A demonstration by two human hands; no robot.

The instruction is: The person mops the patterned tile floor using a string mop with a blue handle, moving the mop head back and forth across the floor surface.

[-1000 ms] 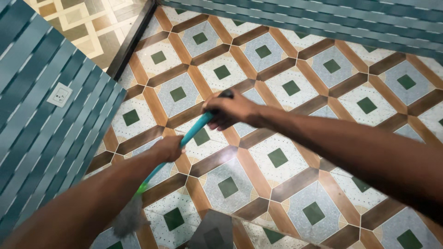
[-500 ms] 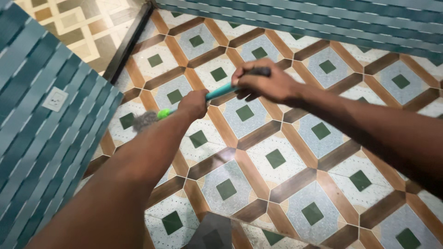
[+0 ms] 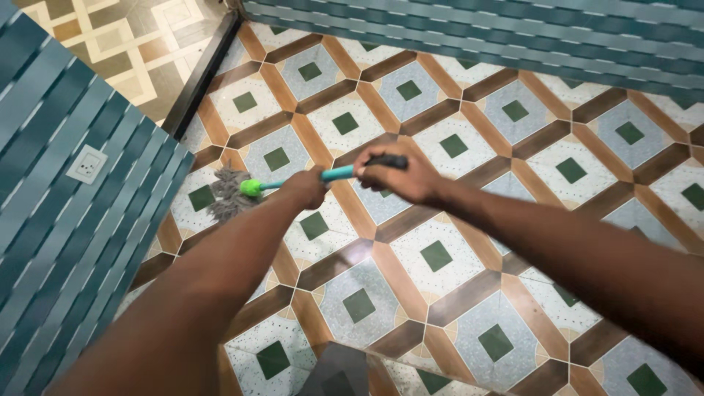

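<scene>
I hold a mop with a teal handle [image 3: 337, 174] in both hands. My left hand [image 3: 304, 189] grips the handle low down, close to the bright green collar [image 3: 251, 188]. My right hand [image 3: 400, 178] is closed around the black grip at the top end. The grey stringy mop head [image 3: 226, 194] rests on the patterned floor tiles near the left wall, just left of my left hand.
The floor [image 3: 440, 257] is tiled in brown, grey and green diamonds. Teal slatted walls stand at the left [image 3: 51, 220] and along the top [image 3: 513, 37]. A white wall socket [image 3: 86, 164] sits on the left wall. A dark threshold [image 3: 198, 81] leads to beige tiles.
The mop head has swung from the near floor by my left arm up and away to the tiles beside the left wall. Both hands moved with the handle, then drew slightly back.
</scene>
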